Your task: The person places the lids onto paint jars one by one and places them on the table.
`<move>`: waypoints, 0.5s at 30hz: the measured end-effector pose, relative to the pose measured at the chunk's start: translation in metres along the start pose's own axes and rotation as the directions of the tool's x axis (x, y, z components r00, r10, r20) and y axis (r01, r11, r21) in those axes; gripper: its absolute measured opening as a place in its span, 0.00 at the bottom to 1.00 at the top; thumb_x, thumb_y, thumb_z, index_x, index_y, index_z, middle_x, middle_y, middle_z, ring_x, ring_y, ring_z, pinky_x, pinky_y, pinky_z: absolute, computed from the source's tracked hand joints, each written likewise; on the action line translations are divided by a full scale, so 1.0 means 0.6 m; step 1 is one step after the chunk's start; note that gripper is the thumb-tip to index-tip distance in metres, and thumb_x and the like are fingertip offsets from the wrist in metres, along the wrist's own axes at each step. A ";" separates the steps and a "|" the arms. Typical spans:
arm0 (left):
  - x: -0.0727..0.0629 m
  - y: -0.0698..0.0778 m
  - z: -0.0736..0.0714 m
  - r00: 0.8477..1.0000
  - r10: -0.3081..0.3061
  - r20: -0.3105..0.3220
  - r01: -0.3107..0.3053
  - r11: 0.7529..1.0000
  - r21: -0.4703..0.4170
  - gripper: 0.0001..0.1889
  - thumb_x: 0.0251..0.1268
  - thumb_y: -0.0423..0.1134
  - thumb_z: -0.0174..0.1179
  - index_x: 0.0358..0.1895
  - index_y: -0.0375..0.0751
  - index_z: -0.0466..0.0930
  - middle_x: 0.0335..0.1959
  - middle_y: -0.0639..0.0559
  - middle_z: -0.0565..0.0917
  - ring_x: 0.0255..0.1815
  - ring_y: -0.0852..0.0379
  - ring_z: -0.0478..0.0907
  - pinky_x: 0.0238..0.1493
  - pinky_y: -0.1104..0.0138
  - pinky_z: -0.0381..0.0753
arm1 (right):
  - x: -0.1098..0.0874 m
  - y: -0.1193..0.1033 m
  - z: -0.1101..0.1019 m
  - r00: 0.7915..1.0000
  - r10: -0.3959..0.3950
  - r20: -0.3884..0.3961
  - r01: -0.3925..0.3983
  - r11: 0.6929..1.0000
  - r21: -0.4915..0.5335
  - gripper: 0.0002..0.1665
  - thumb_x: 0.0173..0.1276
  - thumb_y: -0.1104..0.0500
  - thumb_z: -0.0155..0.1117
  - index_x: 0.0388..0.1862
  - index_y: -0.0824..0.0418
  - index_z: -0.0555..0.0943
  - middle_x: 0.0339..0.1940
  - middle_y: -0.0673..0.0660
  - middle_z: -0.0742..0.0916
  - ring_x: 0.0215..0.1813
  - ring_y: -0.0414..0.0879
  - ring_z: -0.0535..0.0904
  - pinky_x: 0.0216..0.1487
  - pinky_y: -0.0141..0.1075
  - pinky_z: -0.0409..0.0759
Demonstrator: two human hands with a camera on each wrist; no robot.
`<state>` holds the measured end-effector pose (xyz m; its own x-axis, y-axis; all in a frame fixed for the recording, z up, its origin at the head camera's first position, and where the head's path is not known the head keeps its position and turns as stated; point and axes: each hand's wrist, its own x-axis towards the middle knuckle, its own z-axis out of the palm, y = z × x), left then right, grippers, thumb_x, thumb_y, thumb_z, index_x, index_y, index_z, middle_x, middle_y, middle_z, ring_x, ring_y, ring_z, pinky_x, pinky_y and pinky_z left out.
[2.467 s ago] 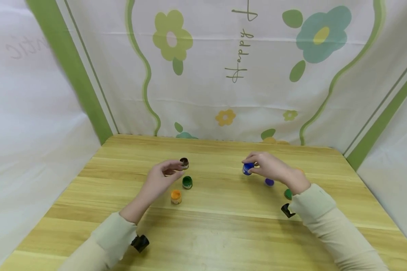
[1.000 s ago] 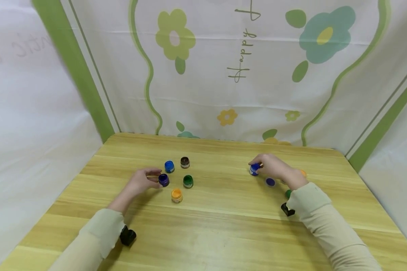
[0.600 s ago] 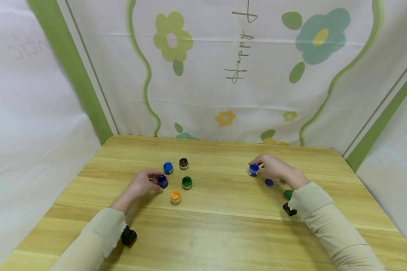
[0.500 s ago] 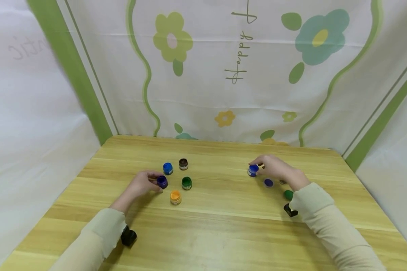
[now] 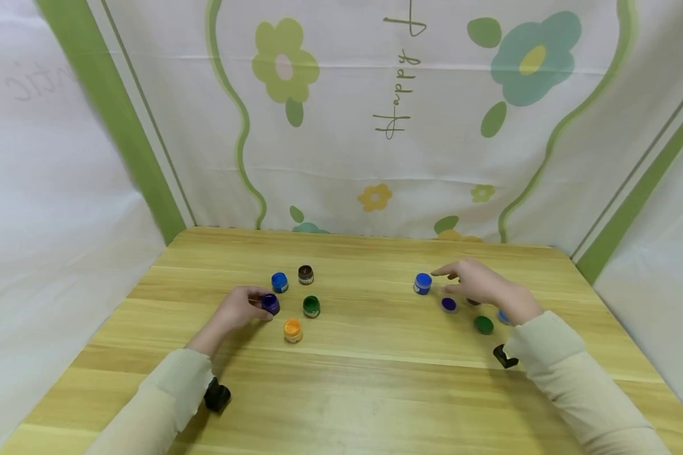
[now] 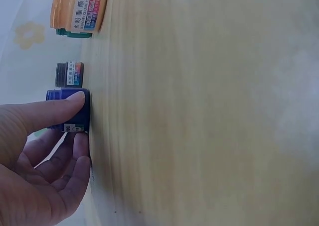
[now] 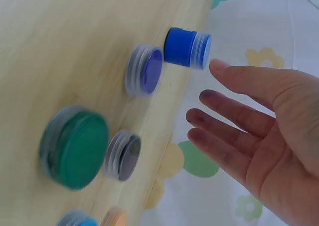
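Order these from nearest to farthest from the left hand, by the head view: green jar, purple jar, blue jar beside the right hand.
1. Purple jar: in the left hand's grip.
2. Green jar: right of the purple jar.
3. Blue jar: farther right, beside the right hand.

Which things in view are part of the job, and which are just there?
Likely the job:
purple jar, held by left hand
capped blue jar, near right hand
open blue jar, brown jar, green jar, orange jar
purple lid, green lid, dark lid, light blue lid, orange lid

Likely just there:
table
flowered cloth
black wrist blocks
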<state>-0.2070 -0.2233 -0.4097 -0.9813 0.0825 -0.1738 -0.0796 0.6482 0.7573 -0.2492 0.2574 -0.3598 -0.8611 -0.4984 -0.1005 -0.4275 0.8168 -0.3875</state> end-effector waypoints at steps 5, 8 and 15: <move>0.000 0.004 0.001 1.000 0.023 0.008 -0.023 0.999 0.023 0.25 0.57 0.27 0.74 0.59 0.25 0.80 0.50 0.35 0.84 0.51 0.41 0.81 0.47 0.55 0.82 | -0.017 0.013 0.002 1.000 0.005 0.010 -0.005 1.000 -0.002 0.22 0.72 0.66 0.67 0.63 0.69 0.81 0.59 0.69 0.84 0.58 0.66 0.81 0.54 0.57 0.82; -0.001 0.006 0.002 1.000 0.018 0.007 -0.018 1.000 0.021 0.25 0.58 0.28 0.74 0.59 0.25 0.80 0.50 0.35 0.84 0.51 0.41 0.80 0.45 0.56 0.82 | -0.023 0.016 0.003 1.000 -0.010 0.011 0.010 1.000 0.009 0.19 0.71 0.67 0.67 0.60 0.69 0.83 0.58 0.68 0.85 0.56 0.65 0.82 0.53 0.55 0.83; -0.007 0.010 0.002 1.000 0.010 0.000 -0.010 1.000 0.024 0.25 0.60 0.30 0.74 0.60 0.26 0.79 0.50 0.36 0.84 0.51 0.42 0.80 0.47 0.55 0.81 | -0.027 0.012 0.019 1.000 0.003 0.031 -0.004 1.000 0.023 0.17 0.69 0.67 0.70 0.56 0.67 0.86 0.56 0.66 0.86 0.55 0.63 0.83 0.55 0.55 0.81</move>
<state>-0.2035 -0.2189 -0.4050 -0.9821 0.0886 -0.1665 -0.0660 0.6653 0.7436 -0.2349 0.2679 -0.3711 -0.8538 -0.5042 -0.1299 -0.4175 0.8120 -0.4078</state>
